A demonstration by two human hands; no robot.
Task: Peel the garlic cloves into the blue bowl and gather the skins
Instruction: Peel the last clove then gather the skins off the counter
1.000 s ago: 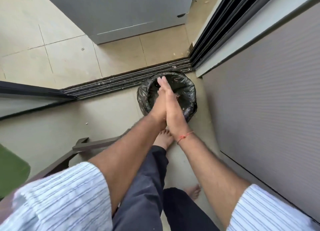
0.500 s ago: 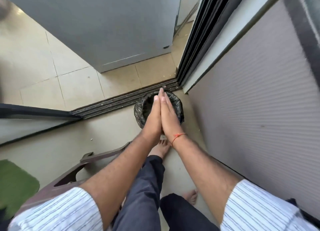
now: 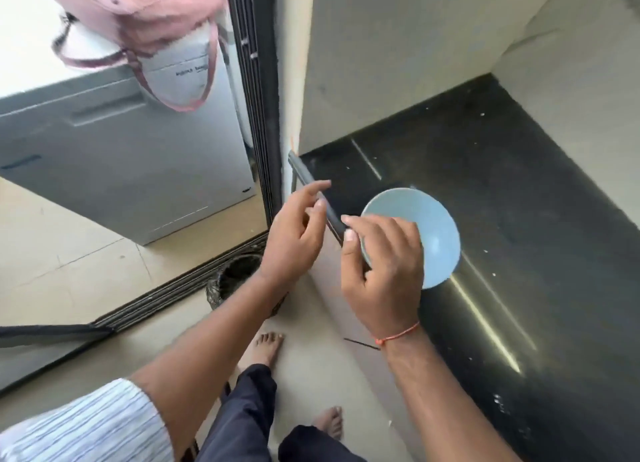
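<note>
I see white sleeves (image 3: 93,423) with thin stripes, rolled up high on both arms. A thin orange string (image 3: 398,335) is tied just behind my right hand (image 3: 384,264). Dark trousers (image 3: 242,416), bare feet (image 3: 265,349).

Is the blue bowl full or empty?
Empty, as far as it shows: the bowl has bare blue inside, though the right hand covers one side.

Bowl (image 3: 433,233) on counter (image 3: 519,219) at right, near its front edge, right hand (image 3: 384,271) on bowl's near rim. Left hand (image 3: 294,240) just left of counter edge, above bin (image 3: 232,281) on floor. Bag (image 3: 138,18) atop cabinet (image 3: 121,171) at far left.
</note>
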